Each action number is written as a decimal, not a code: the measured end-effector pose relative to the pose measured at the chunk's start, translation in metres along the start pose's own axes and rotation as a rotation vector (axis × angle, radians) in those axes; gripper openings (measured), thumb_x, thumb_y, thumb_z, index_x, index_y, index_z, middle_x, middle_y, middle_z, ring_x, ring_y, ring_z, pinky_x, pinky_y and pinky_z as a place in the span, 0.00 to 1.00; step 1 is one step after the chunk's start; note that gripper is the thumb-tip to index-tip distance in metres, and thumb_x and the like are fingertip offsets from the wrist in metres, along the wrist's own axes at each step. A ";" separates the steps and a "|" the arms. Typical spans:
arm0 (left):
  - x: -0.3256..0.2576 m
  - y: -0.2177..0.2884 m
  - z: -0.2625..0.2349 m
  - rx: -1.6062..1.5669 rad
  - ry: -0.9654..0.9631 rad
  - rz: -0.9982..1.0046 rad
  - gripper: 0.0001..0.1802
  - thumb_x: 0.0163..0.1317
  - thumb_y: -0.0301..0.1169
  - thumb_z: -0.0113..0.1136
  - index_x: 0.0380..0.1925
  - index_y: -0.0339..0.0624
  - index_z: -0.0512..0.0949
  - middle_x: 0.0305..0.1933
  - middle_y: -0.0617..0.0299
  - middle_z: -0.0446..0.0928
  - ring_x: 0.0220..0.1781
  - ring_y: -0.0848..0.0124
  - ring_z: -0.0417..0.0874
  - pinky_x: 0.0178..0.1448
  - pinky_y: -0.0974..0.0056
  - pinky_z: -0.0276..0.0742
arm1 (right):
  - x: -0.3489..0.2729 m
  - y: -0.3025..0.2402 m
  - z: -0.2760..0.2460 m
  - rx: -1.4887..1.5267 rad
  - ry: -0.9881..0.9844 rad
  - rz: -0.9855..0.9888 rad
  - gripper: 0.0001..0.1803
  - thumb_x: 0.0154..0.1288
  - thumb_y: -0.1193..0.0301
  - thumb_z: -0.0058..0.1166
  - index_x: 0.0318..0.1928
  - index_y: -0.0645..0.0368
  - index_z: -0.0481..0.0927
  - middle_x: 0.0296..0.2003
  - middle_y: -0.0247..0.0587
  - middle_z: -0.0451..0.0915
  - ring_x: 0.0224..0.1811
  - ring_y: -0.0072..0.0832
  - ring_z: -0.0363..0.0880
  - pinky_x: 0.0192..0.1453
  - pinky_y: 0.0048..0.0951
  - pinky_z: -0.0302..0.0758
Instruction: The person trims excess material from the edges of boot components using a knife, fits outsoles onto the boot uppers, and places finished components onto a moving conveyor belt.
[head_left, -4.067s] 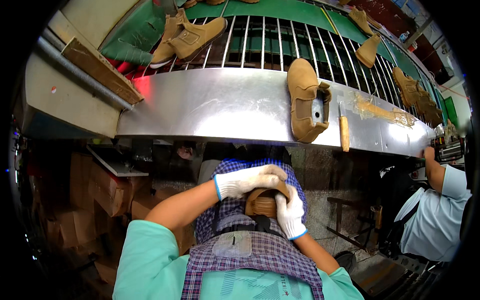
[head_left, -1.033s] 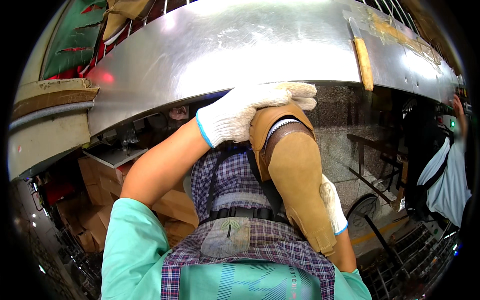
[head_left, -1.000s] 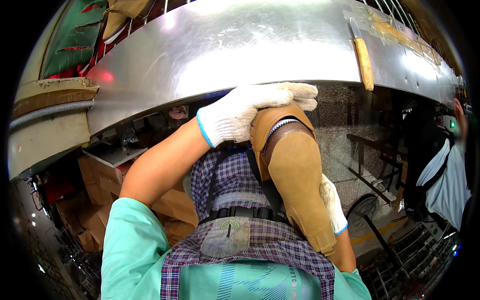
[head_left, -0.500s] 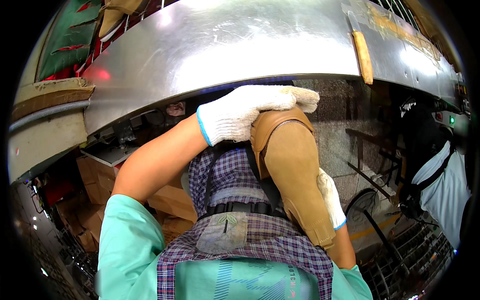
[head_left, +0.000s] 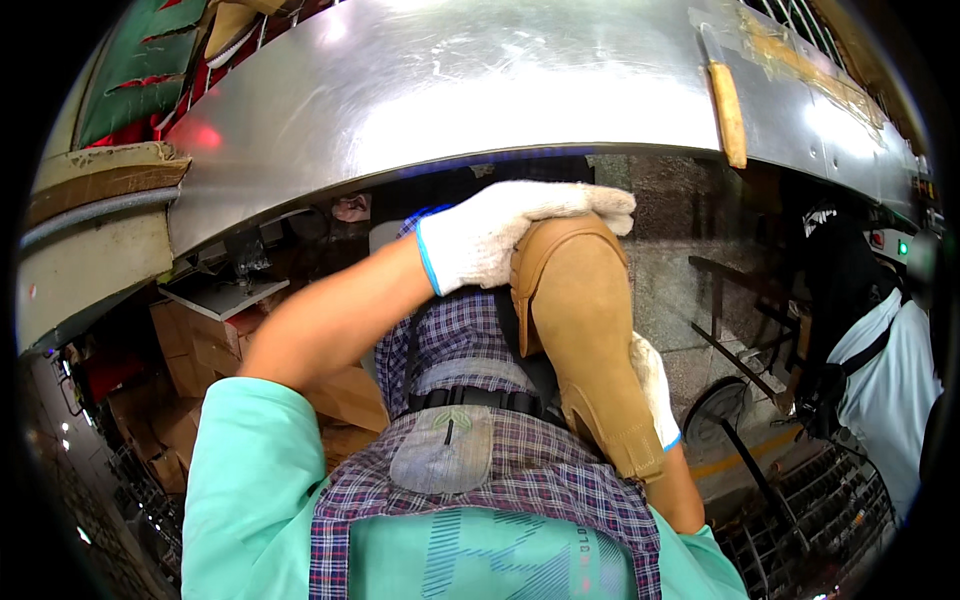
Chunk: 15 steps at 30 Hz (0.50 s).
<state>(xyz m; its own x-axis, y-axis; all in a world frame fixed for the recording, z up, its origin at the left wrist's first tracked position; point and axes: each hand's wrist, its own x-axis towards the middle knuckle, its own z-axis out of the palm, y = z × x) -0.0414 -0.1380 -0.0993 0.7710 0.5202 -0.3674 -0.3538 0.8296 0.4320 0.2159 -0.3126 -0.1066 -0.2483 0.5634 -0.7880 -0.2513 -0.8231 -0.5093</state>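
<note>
A tan boot (head_left: 585,310) with a smoother brown band around its far, rounded end is held in front of my body, its narrower end toward me. My left hand (head_left: 535,225), in a white knitted glove with a blue cuff, wraps over the far end, fingers pointing right. My right hand (head_left: 652,385), gloved the same way, grips the boot's right side. Most of its fingers are hidden behind the boot.
A shiny metal bench (head_left: 450,90) runs across ahead of me. A wooden-handled knife (head_left: 728,110) lies on it at right. Cardboard boxes (head_left: 345,400) stand low at left. A person in light clothing (head_left: 880,360) and a metal rack (head_left: 810,520) are at right.
The boot has turned slightly and shifted a little. My left wrist has moved a bit to the right with it; both hands keep their hold.
</note>
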 end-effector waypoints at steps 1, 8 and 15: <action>0.000 -0.012 0.001 -0.072 -0.005 -0.016 0.40 0.81 0.47 0.53 0.82 0.31 0.59 0.84 0.38 0.62 0.82 0.53 0.69 0.84 0.51 0.68 | 0.000 0.006 -0.003 -0.002 0.017 0.024 0.29 0.82 0.53 0.56 0.63 0.68 0.80 0.53 0.44 0.87 0.54 0.28 0.87 0.57 0.33 0.85; -0.026 -0.038 -0.002 -0.370 -0.140 0.312 0.40 0.80 0.45 0.54 0.83 0.36 0.57 0.85 0.42 0.61 0.82 0.46 0.69 0.84 0.44 0.67 | 0.017 -0.023 0.001 -0.489 0.037 -0.230 0.15 0.79 0.63 0.54 0.48 0.66 0.81 0.40 0.32 0.82 0.44 0.20 0.76 0.52 0.30 0.77; -0.077 0.109 0.034 0.224 -0.045 0.391 0.38 0.80 0.47 0.51 0.79 0.29 0.62 0.79 0.39 0.70 0.75 0.44 0.78 0.80 0.45 0.73 | 0.059 -0.069 0.095 -0.293 -0.171 -0.671 0.31 0.86 0.50 0.50 0.63 0.71 0.79 0.54 0.45 0.86 0.56 0.27 0.82 0.62 0.32 0.79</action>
<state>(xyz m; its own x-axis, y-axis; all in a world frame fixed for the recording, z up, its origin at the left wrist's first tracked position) -0.1212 -0.0945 0.0038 0.6261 0.7724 -0.1068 -0.5035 0.5051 0.7010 0.1301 -0.2157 -0.0845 -0.2773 0.9344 -0.2235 -0.1467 -0.2711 -0.9513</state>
